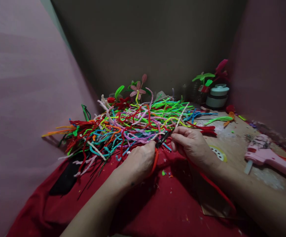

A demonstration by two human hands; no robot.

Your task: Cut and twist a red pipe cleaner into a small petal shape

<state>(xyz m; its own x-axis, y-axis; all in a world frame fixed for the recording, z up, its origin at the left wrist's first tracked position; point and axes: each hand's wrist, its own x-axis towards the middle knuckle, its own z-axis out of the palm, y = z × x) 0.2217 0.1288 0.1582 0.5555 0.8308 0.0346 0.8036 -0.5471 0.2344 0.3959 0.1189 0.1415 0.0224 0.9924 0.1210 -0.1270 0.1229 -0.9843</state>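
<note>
My left hand (141, 159) is closed around a hand tool with orange handles (155, 161) and black jaws (163, 139); whether it is pliers or scissors is unclear. Close by on the right, my right hand (191, 143) pinches a white pipe cleaner (182, 115), which points up and away from the fingers. The tool's jaws meet the strand near the right fingertips. Just beyond both hands lies a large heap of coloured pipe cleaners (133, 121). Below my right forearm runs a red fuzzy strand (217, 189), its upper end hidden.
A pink glue gun (263, 153) lies on the right. Behind stand a pale green jar (217, 95) and a pink pipe-cleaner flower (137, 90). A dark flat object (65, 179) rests at left on the red cloth (133, 207). Walls close in on both sides.
</note>
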